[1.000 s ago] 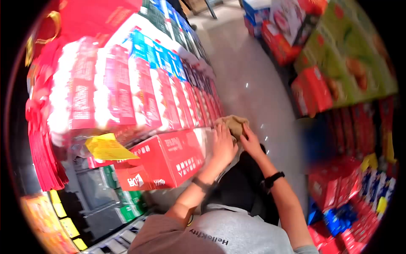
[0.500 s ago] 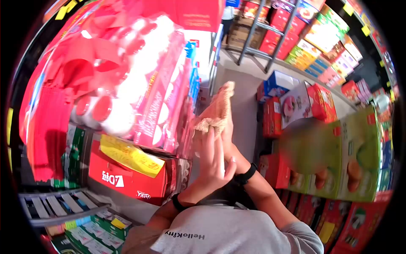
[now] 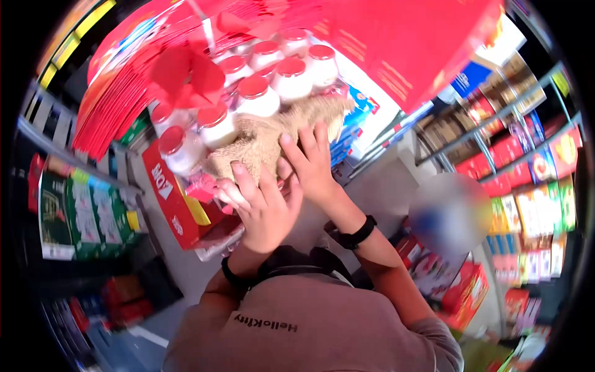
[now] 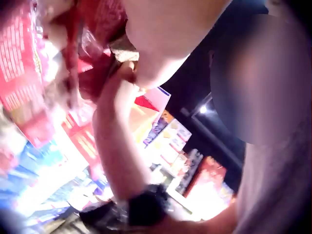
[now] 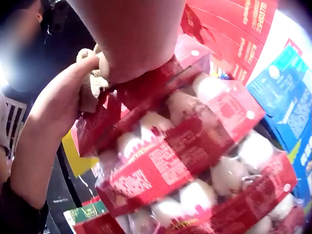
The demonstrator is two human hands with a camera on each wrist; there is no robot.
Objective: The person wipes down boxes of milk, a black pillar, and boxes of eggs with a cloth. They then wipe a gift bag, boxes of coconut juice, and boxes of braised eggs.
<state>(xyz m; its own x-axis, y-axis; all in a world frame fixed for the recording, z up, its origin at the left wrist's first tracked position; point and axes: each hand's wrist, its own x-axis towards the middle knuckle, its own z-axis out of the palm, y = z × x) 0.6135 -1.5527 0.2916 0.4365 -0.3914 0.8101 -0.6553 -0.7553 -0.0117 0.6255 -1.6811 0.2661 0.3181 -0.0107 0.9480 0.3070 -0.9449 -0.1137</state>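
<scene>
A tan cloth [image 3: 266, 137] lies bunched across the front of a pack of white bottles with red caps [image 3: 255, 96]. My left hand [image 3: 263, 208] rests on its near left part, fingers spread and slightly bent. Farther right, my right hand [image 3: 313, 162] presses on the cloth with fairly straight fingers. In the right wrist view, the cloth [image 5: 90, 85] shows beside my left hand, above plastic-wrapped bottles [image 5: 197, 197] with red label bands. Only a small piece of cloth [image 4: 125, 50] appears in the left wrist view, where the hands hide most of it.
Red folded sheets [image 3: 111, 105] hang at the left of the bottles, and a large red panel [image 3: 403, 46] rises behind them. Under the pack sits a red carton [image 3: 170, 195]. A metal ladder-like rack [image 3: 489, 133] and shelves of boxed goods stand at the right.
The cloth, earlier held between both hands beside the stack, now lies over the bottle tops. Both hands have moved up onto it and spread apart; the view has turned toward the stack.
</scene>
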